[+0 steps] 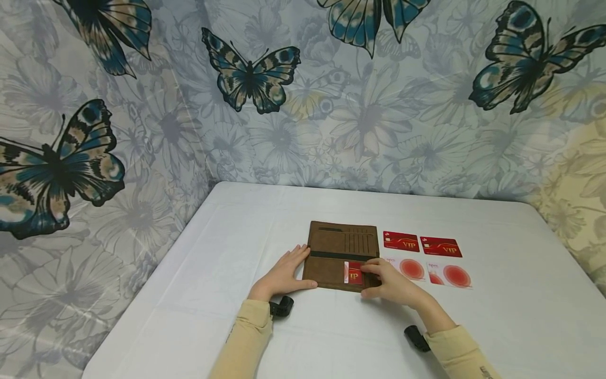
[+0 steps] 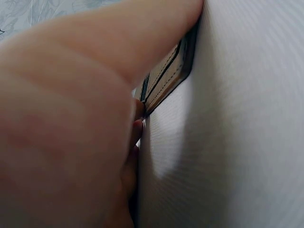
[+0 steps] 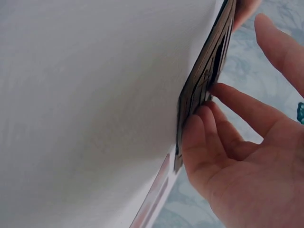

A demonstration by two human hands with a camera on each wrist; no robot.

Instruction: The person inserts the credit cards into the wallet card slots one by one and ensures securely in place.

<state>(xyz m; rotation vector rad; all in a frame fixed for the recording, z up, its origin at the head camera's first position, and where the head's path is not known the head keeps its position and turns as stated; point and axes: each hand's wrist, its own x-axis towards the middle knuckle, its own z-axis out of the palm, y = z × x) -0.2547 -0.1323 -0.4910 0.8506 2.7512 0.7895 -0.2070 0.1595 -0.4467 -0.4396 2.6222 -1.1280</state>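
Note:
An unfolded brown wallet (image 1: 343, 239) lies on the white table, card slots along its upper half. On its lower half is a red card (image 1: 354, 273) with gold letters, its right side covered by my right hand (image 1: 390, 281). Those fingertips touch the wallet's lower panel beside the card; in the right wrist view the fingers (image 3: 223, 128) press the wallet's face while the thumb stands apart. My left hand (image 1: 284, 273) rests at the wallet's left edge, fingers extended, with the thumb at the near left corner. The left wrist view shows mostly palm and a wallet corner (image 2: 164, 83).
Right of the wallet lie two red VIP cards (image 1: 401, 241) in a row, with two white cards bearing red circles (image 1: 450, 275) below them. The white table (image 1: 189, 316) meets a butterfly-patterned wall (image 1: 402, 131) at the back. A black wrist camera (image 1: 416, 338) sits at each wrist.

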